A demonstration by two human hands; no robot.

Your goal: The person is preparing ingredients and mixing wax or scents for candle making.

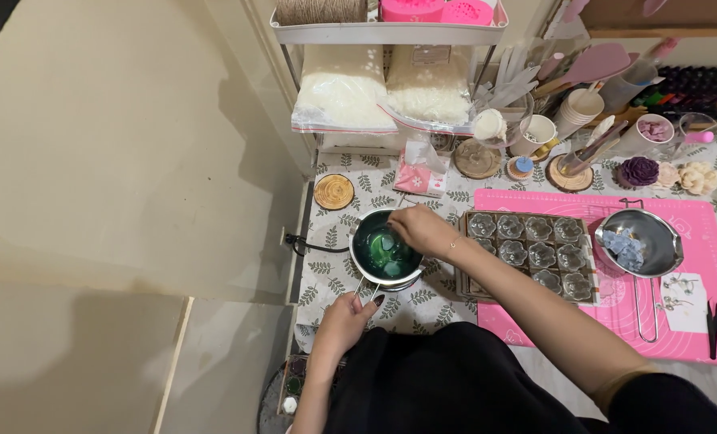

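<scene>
Nearest the camera, the left hand (344, 323) pinches the pot's thin handle (364, 287), whose long axis runs from that hand straight away to the small pot (385, 251) of green liquid. Just beyond, the right hand (419, 229) hovers over the pot's far rim, fingers closed as if on a stirrer; what it grips cannot be told. Right of that hand a flower mould tray (529, 253) sits close beside the pot, while the table edge (304, 265) runs near on its left.

Black garment over lap, bare forearms, thin bracelet (453, 242) on right wrist, dark-painted fingernails.
</scene>
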